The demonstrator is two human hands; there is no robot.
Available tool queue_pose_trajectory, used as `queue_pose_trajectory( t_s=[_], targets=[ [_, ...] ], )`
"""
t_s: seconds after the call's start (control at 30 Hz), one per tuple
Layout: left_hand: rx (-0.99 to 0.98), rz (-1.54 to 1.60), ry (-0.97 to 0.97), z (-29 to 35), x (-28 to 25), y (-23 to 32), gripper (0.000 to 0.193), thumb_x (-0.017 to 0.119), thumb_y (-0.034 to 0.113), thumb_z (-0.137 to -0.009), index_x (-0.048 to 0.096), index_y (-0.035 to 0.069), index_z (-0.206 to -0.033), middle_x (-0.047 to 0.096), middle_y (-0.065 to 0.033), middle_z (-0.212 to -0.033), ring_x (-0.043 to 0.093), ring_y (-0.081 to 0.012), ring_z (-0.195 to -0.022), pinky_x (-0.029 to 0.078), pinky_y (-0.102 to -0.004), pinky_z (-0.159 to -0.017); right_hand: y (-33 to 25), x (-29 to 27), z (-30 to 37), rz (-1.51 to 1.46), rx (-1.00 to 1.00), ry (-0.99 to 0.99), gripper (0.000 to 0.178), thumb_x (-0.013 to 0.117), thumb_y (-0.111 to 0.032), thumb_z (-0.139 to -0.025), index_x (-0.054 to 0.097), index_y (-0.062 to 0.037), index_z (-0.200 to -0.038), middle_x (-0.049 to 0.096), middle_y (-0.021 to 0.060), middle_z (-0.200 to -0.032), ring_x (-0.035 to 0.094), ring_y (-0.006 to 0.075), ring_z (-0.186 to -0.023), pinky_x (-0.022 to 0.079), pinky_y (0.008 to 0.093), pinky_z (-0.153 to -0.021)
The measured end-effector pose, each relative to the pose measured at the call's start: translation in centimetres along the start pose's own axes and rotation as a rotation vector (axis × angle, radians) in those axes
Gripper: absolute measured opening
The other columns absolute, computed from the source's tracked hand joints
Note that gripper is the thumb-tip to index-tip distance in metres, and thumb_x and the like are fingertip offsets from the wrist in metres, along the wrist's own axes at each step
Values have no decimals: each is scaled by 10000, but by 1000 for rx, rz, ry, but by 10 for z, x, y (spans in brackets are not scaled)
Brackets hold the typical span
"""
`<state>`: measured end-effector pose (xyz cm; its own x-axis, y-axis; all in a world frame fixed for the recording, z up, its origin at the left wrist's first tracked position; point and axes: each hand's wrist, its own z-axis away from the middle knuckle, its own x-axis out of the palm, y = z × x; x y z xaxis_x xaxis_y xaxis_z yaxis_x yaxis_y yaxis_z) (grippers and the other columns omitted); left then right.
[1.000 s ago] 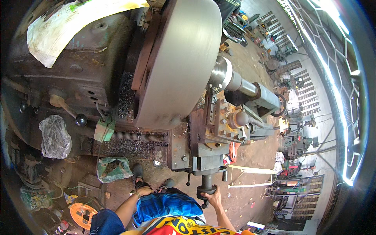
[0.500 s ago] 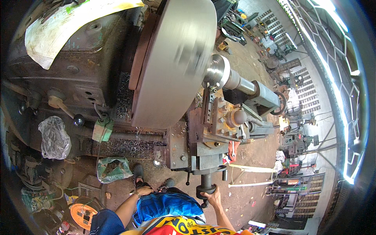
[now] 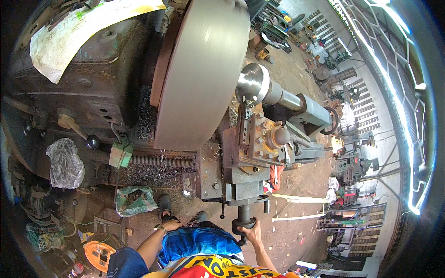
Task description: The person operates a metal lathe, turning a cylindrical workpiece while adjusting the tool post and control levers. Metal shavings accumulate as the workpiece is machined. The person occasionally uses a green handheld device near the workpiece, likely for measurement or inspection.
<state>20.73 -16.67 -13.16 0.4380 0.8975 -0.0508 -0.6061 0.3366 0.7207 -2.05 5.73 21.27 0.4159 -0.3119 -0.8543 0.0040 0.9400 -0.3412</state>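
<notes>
My right hand (image 3: 252,231) is closed around the dark handwheel (image 3: 243,225) at the near end of a lathe's cross slide. Lower left of it, my left hand (image 3: 172,225) lies flat against my upper leg, holding nothing. Above the carriage a large steel chuck (image 3: 199,78) is smeared by spinning. A shiny round workpiece (image 3: 252,82) sticks out from its right side, held up by the tailstock (image 3: 311,114). The cutting tool (image 3: 247,105) sits close to the workpiece, clamped in the bolted tool post (image 3: 278,139).
Metal chips lie around the lead screw (image 3: 160,161). A lever with a black knob (image 3: 92,141) juts from the headstock, near a plastic bag (image 3: 65,163). A green bag (image 3: 135,201) and an orange reel (image 3: 98,255) lie on the floor. A pale frame (image 3: 300,200) stands right of the carriage.
The blurred marks on the spinning chuck look different, and the view has shifted slightly. Both hands keep their places.
</notes>
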Motion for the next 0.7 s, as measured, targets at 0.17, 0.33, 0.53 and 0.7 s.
queue_pose_trajectory(
  t_s=[0.17,0.33,0.53,0.7],
  targets=[
    [67,-88,-12,-11,6,-10,432,358,306,-967,618,104,-1247,558,-153,-1336,473,-344,-1292,355,-437,-1093,-2,0,1,-50,-16,5,1059,894,-403,-534,406,113,-1320,604,296,-1162,613,382,-1093,489,415,-933],
    [35,-63,-27,-22,12,-24,432,355,297,-966,612,114,-1261,553,-151,-1351,463,-341,-1304,342,-431,-1107,2,2,0,-54,-15,9,1061,889,-421,-529,414,95,-1324,606,291,-1161,612,381,-1094,490,419,-935],
    [11,68,96,-8,5,-12,576,466,532,-879,662,113,-1222,560,-200,-1352,512,-349,-1273,386,-414,-1064,12,6,-4,-45,-25,23,1077,877,-442,-523,410,72,-1346,601,294,-1169,609,387,-1104,491,430,-945],
    [11,67,86,4,-4,1,569,456,523,-882,663,117,-1222,569,-191,-1345,516,-349,-1269,392,-415,-1057,12,5,-4,-43,-13,23,1080,880,-443,-524,409,72,-1348,597,299,-1177,612,392,-1102,489,432,-951]
  ],
)
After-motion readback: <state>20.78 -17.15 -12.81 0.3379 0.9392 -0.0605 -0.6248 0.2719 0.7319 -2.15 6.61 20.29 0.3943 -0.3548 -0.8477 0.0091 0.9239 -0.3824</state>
